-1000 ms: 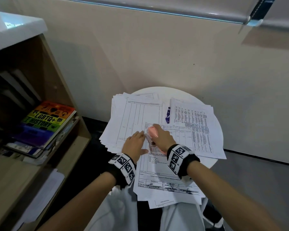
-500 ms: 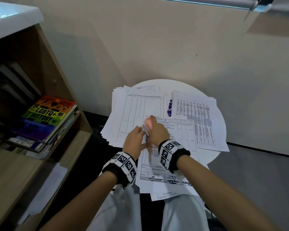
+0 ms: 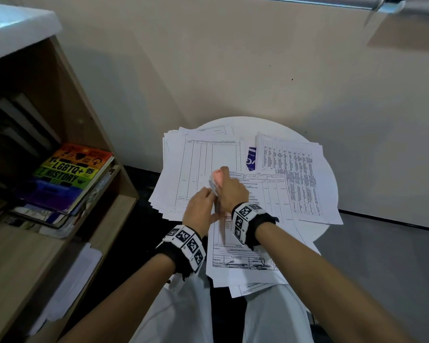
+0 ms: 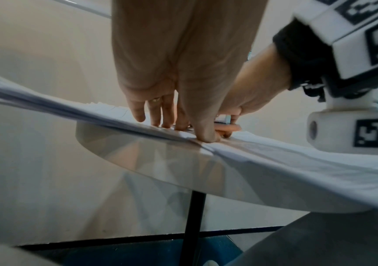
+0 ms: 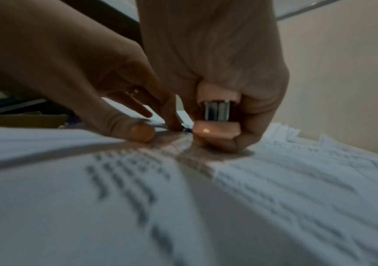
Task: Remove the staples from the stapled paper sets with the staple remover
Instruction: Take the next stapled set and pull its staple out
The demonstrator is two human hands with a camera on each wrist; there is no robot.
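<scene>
A pink staple remover (image 3: 217,178) (image 5: 216,115) with metal jaws is gripped in my right hand (image 3: 230,191) (image 5: 233,100), held at the top left corner of the front stapled paper set (image 3: 253,224) (image 5: 183,198). My left hand (image 3: 200,209) (image 4: 183,115) lies just left of it, straight fingers and thumb pressing the paper down beside the tool. The staple itself is hidden between the hands. In the left wrist view the remover (image 4: 227,127) shows as a pink sliver behind my thumb.
The sheets lie on a small round white table (image 3: 278,127) (image 4: 160,162) against a beige wall. Another paper stack (image 3: 198,169) sits at the left, a printed set (image 3: 295,179) at the right, a blue item (image 3: 251,158) between them. A wooden shelf with books (image 3: 67,177) stands left.
The right hand with the remover has tilted up and shifted slightly left at the paper's corner; the left hand stays pressed beside it. The head view has dropped a little.
</scene>
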